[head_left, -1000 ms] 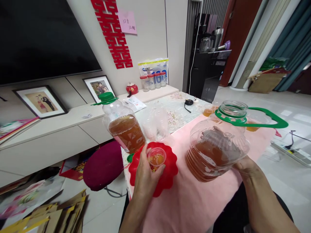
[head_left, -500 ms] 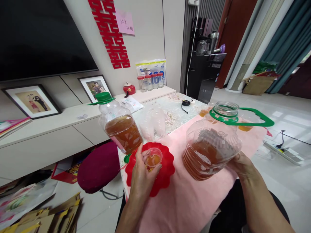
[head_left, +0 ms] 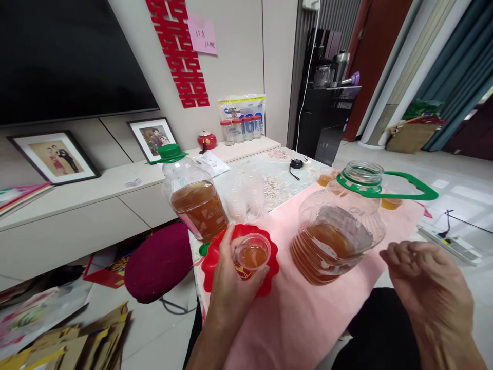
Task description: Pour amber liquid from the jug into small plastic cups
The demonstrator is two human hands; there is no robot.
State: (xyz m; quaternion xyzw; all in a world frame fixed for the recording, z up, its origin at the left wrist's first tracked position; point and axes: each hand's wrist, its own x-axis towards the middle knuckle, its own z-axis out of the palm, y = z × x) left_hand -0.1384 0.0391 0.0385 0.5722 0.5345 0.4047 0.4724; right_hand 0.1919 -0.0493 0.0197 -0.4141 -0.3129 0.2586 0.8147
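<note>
left hand (head_left: 233,280): holds cup (head_left: 254,254) over dish (head_left: 210,266), lower centre | right hand (head_left: 431,277): lower right, curled | open jug (head_left: 333,241): right of centre

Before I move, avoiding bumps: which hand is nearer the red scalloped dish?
Left hand, over the dish, holding a clear cup; right hand to its right, past the open clear jug.

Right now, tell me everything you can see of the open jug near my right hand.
The open jug looks like clear, ribbed plastic, with an uncapped round mouth, a green neck ring and a green loop handle stretching right. Brownish liquid fills its lower part. It stands on the pink cloth, and the right hand beside it is not touching it.
</note>
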